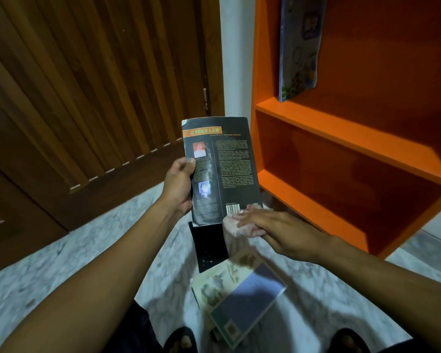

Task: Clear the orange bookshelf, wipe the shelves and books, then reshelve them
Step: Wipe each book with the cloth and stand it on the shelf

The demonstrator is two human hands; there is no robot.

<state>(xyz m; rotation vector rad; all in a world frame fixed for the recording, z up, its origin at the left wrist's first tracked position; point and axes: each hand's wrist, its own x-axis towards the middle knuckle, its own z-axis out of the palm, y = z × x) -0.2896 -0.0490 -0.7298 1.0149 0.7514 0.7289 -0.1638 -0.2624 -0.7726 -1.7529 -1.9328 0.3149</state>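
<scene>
Beside an orange bookshelf (341, 141), the left hand (180, 186) grips a book (222, 169) steady. Flat right hand (278, 228) presses a cloth (236, 225) against it.

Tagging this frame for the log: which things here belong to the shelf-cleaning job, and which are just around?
Job: Cyber Law book in left hand, cloth under right hand, orange bookshelf, blue book standing on it, floor books.
Not job: wooden door, marble floor, sandals.
</scene>
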